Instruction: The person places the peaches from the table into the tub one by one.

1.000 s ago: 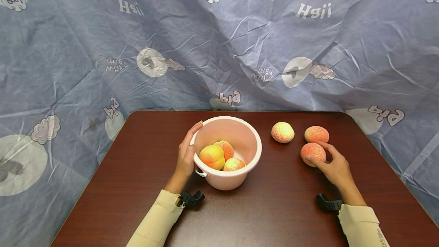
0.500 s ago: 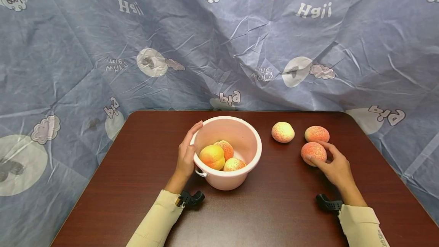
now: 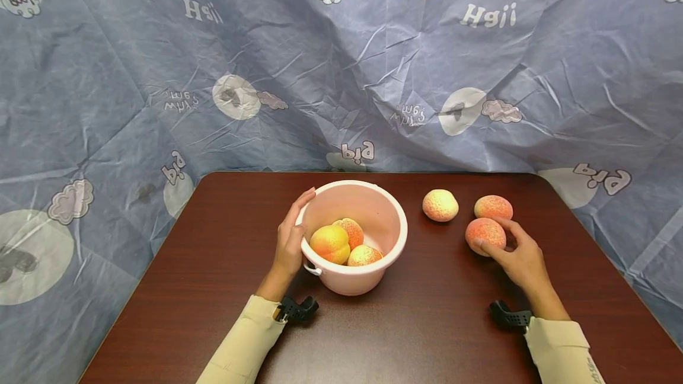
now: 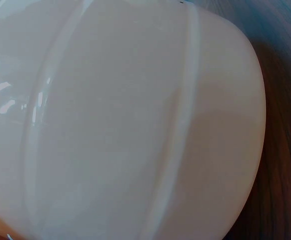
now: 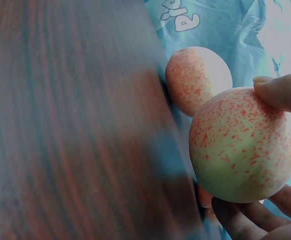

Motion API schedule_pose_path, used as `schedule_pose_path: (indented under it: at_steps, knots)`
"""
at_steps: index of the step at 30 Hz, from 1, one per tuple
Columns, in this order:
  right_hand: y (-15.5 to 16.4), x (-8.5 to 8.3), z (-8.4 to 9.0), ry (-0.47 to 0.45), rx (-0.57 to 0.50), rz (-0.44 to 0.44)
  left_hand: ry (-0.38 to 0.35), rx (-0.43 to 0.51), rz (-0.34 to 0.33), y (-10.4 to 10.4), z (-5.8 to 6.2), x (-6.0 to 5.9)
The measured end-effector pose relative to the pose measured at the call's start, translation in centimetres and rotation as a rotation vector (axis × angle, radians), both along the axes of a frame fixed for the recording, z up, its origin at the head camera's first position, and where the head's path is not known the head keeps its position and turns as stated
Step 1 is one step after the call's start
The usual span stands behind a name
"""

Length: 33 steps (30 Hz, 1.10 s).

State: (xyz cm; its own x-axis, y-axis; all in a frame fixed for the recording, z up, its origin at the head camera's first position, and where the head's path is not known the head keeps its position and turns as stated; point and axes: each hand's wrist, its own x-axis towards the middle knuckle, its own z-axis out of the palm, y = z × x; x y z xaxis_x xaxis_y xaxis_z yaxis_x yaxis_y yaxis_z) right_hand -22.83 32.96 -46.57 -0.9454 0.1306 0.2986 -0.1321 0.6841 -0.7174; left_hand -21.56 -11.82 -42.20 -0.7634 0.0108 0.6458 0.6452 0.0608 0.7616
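Observation:
A pale pink bucket (image 3: 397, 253) stands at the middle of the table, with several peaches inside, among them a yellow-orange peach (image 3: 329, 245). My left hand (image 3: 290, 242) holds its left side, fingers along the outer wall and thumb by the rim. Only the bucket's smooth wall fills most of the left wrist view. On the right, my right hand (image 3: 520, 256) grips a speckled red peach (image 3: 484, 236) between thumb and fingers; the right wrist view shows this peach (image 5: 240, 150) up close. Just behind it lies another red peach (image 3: 493, 207).
A paler peach (image 3: 440, 205) lies between the bucket and the red peaches. The dark brown table (image 3: 421, 330) ends in front of a blue patterned cloth (image 3: 299, 58). A small white handle piece (image 3: 313, 269) sticks out at the bucket's front left.
The peach in my right hand has shifted slightly up and left in the head view, closer to the peach behind it. My left hand and the bucket have stayed still.

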Motion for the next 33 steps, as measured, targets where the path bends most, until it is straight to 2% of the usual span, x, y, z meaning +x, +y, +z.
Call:
schedule_pose_path:
  at_steps: [4, 8, 13, 20, 22, 28, 33]
  knots:
    - [-0.4, -0.1, 0.3, 0.006, -0.018, 0.01, 0.009, 0.006, 0.004, -0.2, -1.6, -1.1]
    - [-0.8, -0.1, 0.6, 0.014, -0.023, 0.019, 0.025, 0.002, 0.014, -0.3, -2.5, -1.7]
    - [-1.2, -0.2, 1.0, 0.029, -0.019, 0.031, 0.02, -0.005, 0.018, -0.3, -2.1, -1.4]
    - [-2.0, -0.2, 1.7, 0.063, -0.05, 0.05, 0.009, -0.003, 0.006, 0.1, 0.3, 0.2]
    - [-2.3, -0.2, 2.0, 0.079, -0.067, 0.062, 0.007, -0.007, 0.01, 0.1, 0.2, 0.1]
    - [-3.3, -0.1, 3.3, 0.105, -0.137, 0.114, 0.007, -0.019, 0.033, -0.3, -1.9, -1.3]
    - [-4.4, 0.3, 4.8, 0.119, -0.13, 0.156, 0.013, -0.022, 0.038, -0.4, -2.4, -1.7]
